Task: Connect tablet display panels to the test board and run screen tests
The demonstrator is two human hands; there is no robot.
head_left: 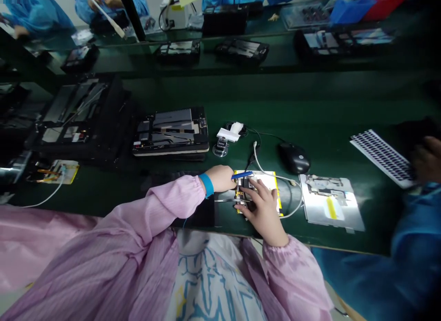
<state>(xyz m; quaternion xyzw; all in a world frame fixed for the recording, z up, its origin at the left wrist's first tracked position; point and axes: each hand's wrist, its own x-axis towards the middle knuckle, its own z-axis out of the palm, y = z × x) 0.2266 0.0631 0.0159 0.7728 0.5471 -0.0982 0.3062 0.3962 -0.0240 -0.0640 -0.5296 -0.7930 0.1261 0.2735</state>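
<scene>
My left hand (222, 177), with a blue band at the wrist, is closed around a slim blue stick-like tool (243, 174). The tool's tip lies over a small electronic assembly with yellow edges (272, 179) and a dark circuit part. My right hand (263, 203) rests on the same assembly, fingers spread and fingertips touching its board. A white cable (296, 206) loops around the right side of it. To the right lies a silver metal plate (332, 203) with a yellow strip and a circuit strip along its top.
Stacked opened tablet bodies (172, 132) stand left of centre, with a taller stack (76, 114) farther left. A black mouse (294, 157), a small counter-like device (222, 145) and a label sheet (381, 157) lie on the green bench (330, 123). A co-worker's blue sleeve (418, 238) is at right.
</scene>
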